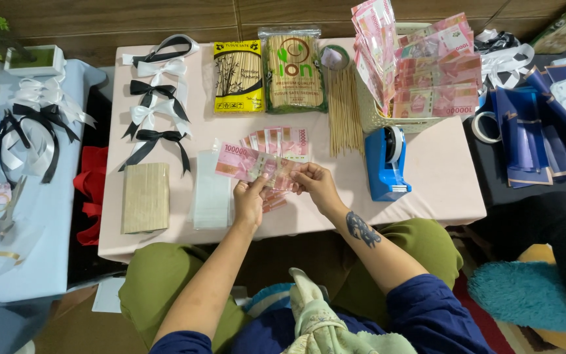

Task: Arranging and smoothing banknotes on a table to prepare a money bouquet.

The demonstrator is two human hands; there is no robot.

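Observation:
Both of my hands hold one pink banknote over the near edge of a small pink table. My left hand pinches its lower middle and my right hand grips its right end. More pink banknotes lie fanned on the table just behind it. Under my hands a few more notes peek out.
A stack of clear sleeves and a tan block lie to the left. Black and white ribbon bows line the far left. Skewer packs, loose skewers, a blue tape dispenser and a basket of banknotes stand behind and right.

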